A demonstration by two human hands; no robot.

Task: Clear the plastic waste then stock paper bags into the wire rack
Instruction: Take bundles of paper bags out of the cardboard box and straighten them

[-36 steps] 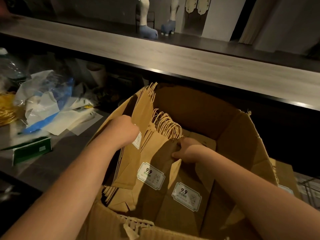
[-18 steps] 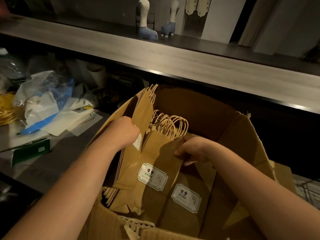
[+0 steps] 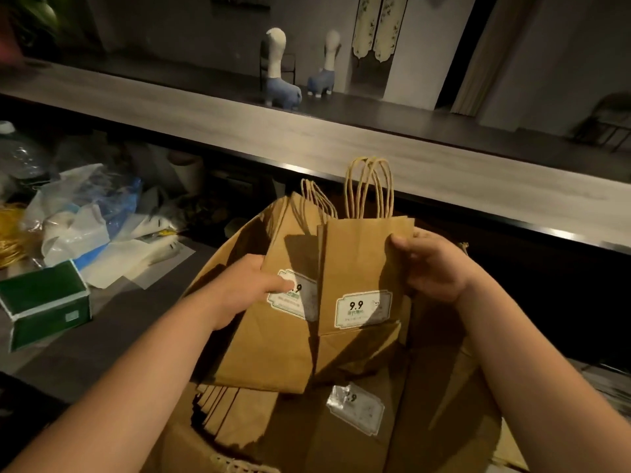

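Two bundles of flat brown paper bags with twisted handles and white "9.9" labels are lifted above an open cardboard box (image 3: 454, 414). My left hand (image 3: 246, 288) grips the left bundle (image 3: 273, 339) by its left edge, thumb on the label. My right hand (image 3: 430, 268) holds the right bundle (image 3: 358, 264) near its top right corner. More bags (image 3: 341, 425) lie flat inside the box. Crumpled plastic waste (image 3: 85, 220), clear, white and blue, is piled on the counter at the left.
A green box (image 3: 44, 302) stands on the dark counter at the left, near yellow material (image 3: 10, 230). A raised wooden ledge (image 3: 307, 141) runs across behind the box, with two figurines (image 3: 280, 73) beyond it. Wire bars (image 3: 611, 384) show at the right edge.
Both hands have lifted their bundles of bags up out of the box; the right bundle rose highest, its handles now in front of the ledge. The view has tilted up slightly.
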